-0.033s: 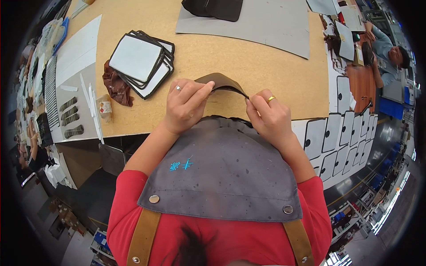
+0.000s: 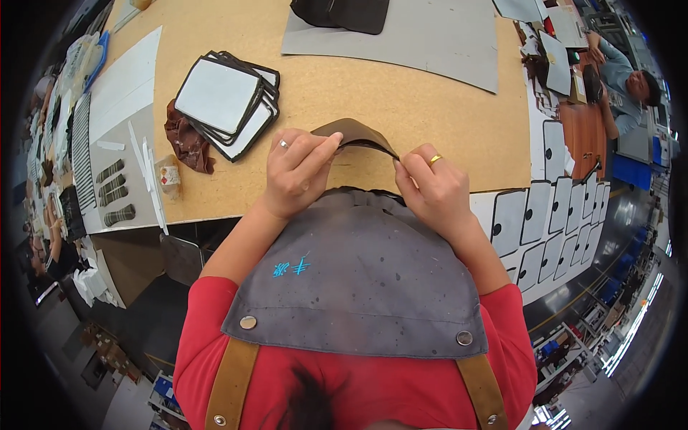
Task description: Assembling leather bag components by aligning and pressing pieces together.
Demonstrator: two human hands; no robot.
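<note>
Brown, flexible, leather-like piece (image 2: pixel 358 131) arches at twelve o'clock from the middle of your view, over the tan, board-like worktop (image 2: pixel 444 107); your left hand (image 2: pixel 297 168) pinches one end between thumb and fingers and your right hand (image 2: pixel 433 183) pinches the other, both hands closed, probably because a grip at each end keeps the bend controlled. Toward ten o'clock, a stack of white, black-edged, rounded panels (image 2: pixel 218 97) partly covers a crumpled reddish-brown sheet (image 2: pixel 188 143), perhaps placed there to leave your hands room.
</note>
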